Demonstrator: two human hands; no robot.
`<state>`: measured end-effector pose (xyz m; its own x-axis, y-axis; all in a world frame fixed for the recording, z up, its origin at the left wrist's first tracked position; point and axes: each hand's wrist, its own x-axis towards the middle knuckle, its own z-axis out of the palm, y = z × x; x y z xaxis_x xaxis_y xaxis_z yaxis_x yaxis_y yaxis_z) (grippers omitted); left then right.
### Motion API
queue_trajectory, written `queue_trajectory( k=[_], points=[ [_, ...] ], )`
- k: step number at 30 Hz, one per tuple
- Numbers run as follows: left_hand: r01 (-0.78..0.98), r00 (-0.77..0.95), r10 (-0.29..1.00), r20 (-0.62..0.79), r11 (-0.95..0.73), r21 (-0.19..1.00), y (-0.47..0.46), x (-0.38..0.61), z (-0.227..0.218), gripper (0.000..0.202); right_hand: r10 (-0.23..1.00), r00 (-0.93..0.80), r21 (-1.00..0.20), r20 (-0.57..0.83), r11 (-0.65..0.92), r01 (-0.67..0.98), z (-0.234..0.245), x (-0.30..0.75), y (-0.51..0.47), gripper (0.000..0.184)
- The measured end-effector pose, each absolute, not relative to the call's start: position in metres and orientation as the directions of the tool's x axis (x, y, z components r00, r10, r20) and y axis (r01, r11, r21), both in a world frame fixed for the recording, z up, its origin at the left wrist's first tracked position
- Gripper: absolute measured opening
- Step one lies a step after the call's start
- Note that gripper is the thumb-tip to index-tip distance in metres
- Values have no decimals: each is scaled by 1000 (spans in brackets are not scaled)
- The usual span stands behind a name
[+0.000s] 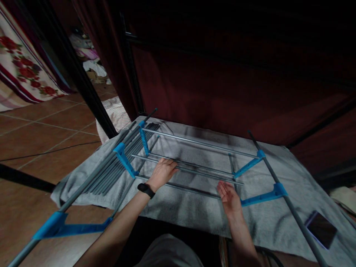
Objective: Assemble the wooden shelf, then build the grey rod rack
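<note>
A rack frame of grey tubes and blue plastic brackets stands over a grey cloth. My left hand (163,171), with a black band at the wrist, curls over a thin grey rod (200,172) that lies crosswise inside the frame. My right hand (228,195) is palm up, fingers stretched out, near the right end of the front crossbar (191,190); whether it touches the bar I cannot tell. Blue brackets (125,160) join the tubes on the left, and another blue bracket (263,195) sits right of my right hand. The back crossbar (200,141) spans both sides.
Several loose grey tubes (119,167) lie side by side on the cloth (194,218) at the left. A phone (321,229) rests on it at the right. Dark metal posts (80,70) and a maroon curtain (222,89) surround the spot. A cable (50,152) crosses the tiled floor.
</note>
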<state>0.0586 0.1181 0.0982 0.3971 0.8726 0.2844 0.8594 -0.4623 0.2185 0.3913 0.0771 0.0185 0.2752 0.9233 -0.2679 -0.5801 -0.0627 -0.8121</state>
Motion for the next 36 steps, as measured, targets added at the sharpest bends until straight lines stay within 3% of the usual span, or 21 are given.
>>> queue_trajectory(
  k=[3, 11, 24, 30, 36],
  points=[
    [854, 397, 871, 289, -466, 231, 119, 56, 96, 27, 919, 283, -782, -273, -40, -622, 19, 396, 87, 12],
    [859, 376, 888, 265, -441, 260, 125, 50, 93, 28, 902, 337, -764, -270, 12, -646, 36, 397, 114, 16],
    [876, 295, 897, 330, -392, 283, 141, 28, 93, 37, 952, 243, -772, -186, 11, -635, 77, 372, 157, 15],
    [892, 312, 892, 326, -393, 223, 150, 37, 98, 41, 946, 284, -767, -157, 64, -638, 86, 376, 172, 13],
    [907, 335, 891, 306, -393, 151, 161, 55, 106, 42, 924, 314, -758, -219, 41, -651, 81, 392, 173, 9]
  ],
)
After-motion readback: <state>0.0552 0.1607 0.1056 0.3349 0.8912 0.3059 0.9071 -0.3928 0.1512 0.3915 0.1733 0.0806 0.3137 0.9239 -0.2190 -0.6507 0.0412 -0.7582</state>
